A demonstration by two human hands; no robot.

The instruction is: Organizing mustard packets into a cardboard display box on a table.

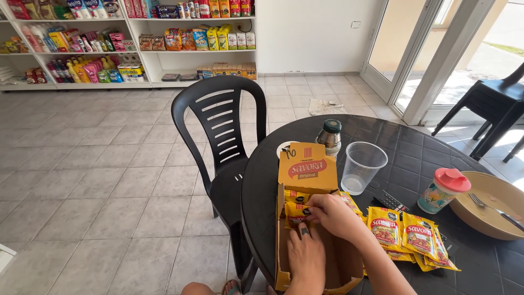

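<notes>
An open yellow cardboard box (307, 166) lies on the round black table (404, 150), its lid flap raised toward the far side. My left hand (305, 257) rests flat inside the box. My right hand (330, 213) pinches a yellow sachet (295, 210) at the box's far end, beside more sachets standing in it. Three or so loose yellow sachets (406, 235) lie on the table just right of the box.
A clear plastic cup (363, 166), a small jar with a dark lid (329, 135), a pink-lidded cup (443, 190), a tan bowl with a fork (491, 205) and a remote (390, 202) share the table. A black plastic chair (221, 136) stands left; stocked shelves line the back wall.
</notes>
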